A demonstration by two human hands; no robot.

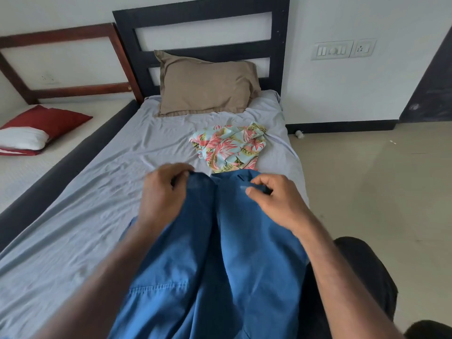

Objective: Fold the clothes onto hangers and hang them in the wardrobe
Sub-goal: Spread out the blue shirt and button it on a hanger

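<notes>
Both hands are closed on the far edge of the blue garment point(220, 253): the left hand point(163, 192) has its fingers curled over the left corner of that edge, and the right hand point(271, 199) pinches the right corner between thumb and fingertips, so the two grips sit side by side with a short span of cloth between them. From that held edge the blue garment runs back toward the person, its long axis lying along the length of the bed point(85, 192), and its lower part falls out of the bottom of the view; whether it is a shirt or trousers is hard to tell, though a stitched seam shows near the lower left. Just beyond the hands, touching or nearly touching the far blue edge, lies the floral garment point(228, 145), crumpled on the sheet and slightly to the right of centre, so the right hand is the nearer of the two to it. Further up the bed, a tan pillow point(205, 84) leans against the dark headboard point(200, 13). No hanger and no wardrobe are in view, so my judgement is that the blue piece still has to be straightened along its length before a hanger comes into it.
</notes>
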